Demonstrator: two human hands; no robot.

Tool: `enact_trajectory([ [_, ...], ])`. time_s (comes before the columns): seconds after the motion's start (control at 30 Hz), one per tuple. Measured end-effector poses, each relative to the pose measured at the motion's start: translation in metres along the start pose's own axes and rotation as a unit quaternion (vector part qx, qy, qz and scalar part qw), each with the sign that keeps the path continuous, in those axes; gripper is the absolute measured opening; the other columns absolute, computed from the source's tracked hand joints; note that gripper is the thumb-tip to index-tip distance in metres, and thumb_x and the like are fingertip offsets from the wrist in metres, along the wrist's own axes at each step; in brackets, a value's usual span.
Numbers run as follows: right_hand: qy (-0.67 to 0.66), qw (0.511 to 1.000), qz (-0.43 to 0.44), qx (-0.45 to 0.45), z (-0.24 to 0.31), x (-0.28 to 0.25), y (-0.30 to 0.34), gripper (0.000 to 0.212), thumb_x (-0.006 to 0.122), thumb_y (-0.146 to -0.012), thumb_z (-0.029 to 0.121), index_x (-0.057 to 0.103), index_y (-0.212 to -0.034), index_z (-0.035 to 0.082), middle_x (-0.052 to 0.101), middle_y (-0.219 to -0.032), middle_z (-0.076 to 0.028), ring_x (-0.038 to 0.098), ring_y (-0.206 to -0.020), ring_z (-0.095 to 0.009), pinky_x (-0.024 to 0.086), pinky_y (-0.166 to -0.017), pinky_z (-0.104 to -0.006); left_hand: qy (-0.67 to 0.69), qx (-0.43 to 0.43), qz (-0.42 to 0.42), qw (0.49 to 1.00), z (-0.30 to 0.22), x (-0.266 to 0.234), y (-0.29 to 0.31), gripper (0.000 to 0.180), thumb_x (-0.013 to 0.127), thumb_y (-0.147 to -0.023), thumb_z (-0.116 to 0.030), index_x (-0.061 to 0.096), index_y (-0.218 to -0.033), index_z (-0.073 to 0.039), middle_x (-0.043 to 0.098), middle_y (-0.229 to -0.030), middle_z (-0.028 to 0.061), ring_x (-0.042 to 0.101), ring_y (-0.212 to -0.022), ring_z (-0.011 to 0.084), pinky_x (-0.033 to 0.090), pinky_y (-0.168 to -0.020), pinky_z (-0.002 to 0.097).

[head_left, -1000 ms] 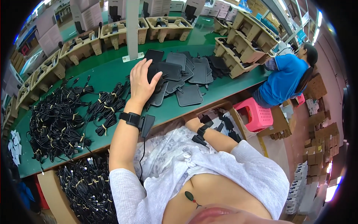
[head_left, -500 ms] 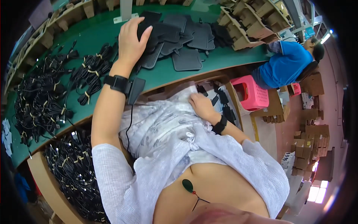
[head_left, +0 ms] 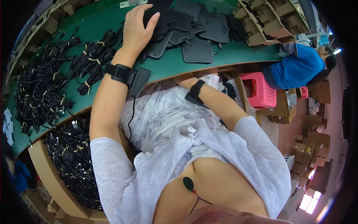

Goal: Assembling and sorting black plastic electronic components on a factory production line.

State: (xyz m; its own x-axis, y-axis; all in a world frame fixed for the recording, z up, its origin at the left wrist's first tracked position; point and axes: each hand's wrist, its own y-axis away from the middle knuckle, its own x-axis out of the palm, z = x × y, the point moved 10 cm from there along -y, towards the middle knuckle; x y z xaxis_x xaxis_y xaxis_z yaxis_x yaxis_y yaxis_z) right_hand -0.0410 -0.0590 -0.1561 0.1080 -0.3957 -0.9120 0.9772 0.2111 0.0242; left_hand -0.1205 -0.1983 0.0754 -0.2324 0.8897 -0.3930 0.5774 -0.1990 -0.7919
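My left hand (head_left: 137, 31) lies at the left edge of a pile of flat black pads (head_left: 182, 20) on the green table. Its fingers are stretched out and the thumb stands apart; I see nothing gripped in it. One pad (head_left: 198, 51) lies nearest the table's front edge, with a short connector stub. My right hand (head_left: 185, 81) is over my lap, by the table's front edge. Its fingers are hidden there, so what they do is not visible. Left of my left hand lie bundles of black cables (head_left: 89, 58) tied with pale bands.
A larger cable heap (head_left: 39, 87) covers the table's left end. Below it stands a carton (head_left: 56, 179) full of banded cables. Cardboard dividers (head_left: 261, 22) stand at the back right. A pink stool (head_left: 265, 93) and a co-worker in a blue shirt (head_left: 298, 67) are further right.
My right hand has moved from my lap forward to the table's front edge, and its fingers have gone out of sight. My left hand stays by the pads. The view has shifted slightly.
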Motion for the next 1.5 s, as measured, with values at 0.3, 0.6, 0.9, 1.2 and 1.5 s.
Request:
enact_trajectory([
  [0.3,-0.079,0.980,0.142,-0.117,0.049,0.097,0.013,0.039,0.047,-0.080,0.009,0.051,-0.118,0.001,0.052,-0.118,-0.023,0.048,-0.112,-0.037,0.039,-0.094,-0.0401,0.012,0.007,-0.021,1.000,0.004,0.002,-0.005,0.028,0.061,-0.083,-0.022,0.057,-0.103,-0.004,0.058,-0.108,0.0124,0.051,-0.103,0.0311,0.041,-0.089,0.0378],
  [0.6,-0.137,0.893,0.376,-0.205,0.122,-0.079,0.076,0.048,0.058,-0.085,0.025,0.045,-0.126,0.003,0.059,-0.103,-0.023,0.058,-0.092,-0.036,0.046,-0.079,-0.0424,0.018,-0.030,0.018,0.999,0.004,0.011,-0.007,0.028,0.061,-0.082,-0.017,0.055,-0.104,-0.001,0.056,-0.107,0.0168,0.051,-0.102,0.0340,0.040,-0.089,0.0409],
  [0.9,-0.090,0.978,-0.086,-0.168,0.086,-0.289,-0.136,0.019,0.053,-0.086,0.004,0.061,-0.103,0.002,0.063,-0.097,-0.008,0.060,-0.088,-0.015,0.048,-0.077,-0.0262,-0.117,-0.003,0.151,0.982,-0.017,0.051,-0.010,0.030,0.056,-0.083,-0.021,0.053,-0.109,-0.005,0.049,-0.119,0.0183,0.043,-0.115,0.0322,0.031,-0.097,0.0471],
  [1.2,0.291,0.950,0.109,-0.024,0.034,-0.206,-0.249,0.081,0.066,-0.065,0.063,0.052,-0.105,-0.005,0.059,-0.106,-0.020,0.058,-0.098,-0.034,0.048,-0.079,-0.0401,-0.059,-0.021,0.123,0.990,-0.007,0.041,-0.008,0.034,0.056,-0.083,-0.019,0.053,-0.112,-0.002,0.048,-0.120,0.0188,0.042,-0.116,0.0323,0.032,-0.098,0.0467],
  [1.5,-0.056,0.994,-0.069,-0.066,0.025,-0.285,-0.243,0.027,0.066,-0.078,0.013,0.054,-0.100,0.003,0.052,-0.069,-0.001,0.051,-0.062,-0.010,0.043,-0.054,-0.0252,-0.019,-0.046,0.073,0.996,0.001,0.023,-0.016,0.065,0.066,-0.077,-0.022,0.035,-0.130,0.002,0.034,-0.135,0.0217,0.036,-0.123,0.0372,0.029,-0.102,0.0460],
])
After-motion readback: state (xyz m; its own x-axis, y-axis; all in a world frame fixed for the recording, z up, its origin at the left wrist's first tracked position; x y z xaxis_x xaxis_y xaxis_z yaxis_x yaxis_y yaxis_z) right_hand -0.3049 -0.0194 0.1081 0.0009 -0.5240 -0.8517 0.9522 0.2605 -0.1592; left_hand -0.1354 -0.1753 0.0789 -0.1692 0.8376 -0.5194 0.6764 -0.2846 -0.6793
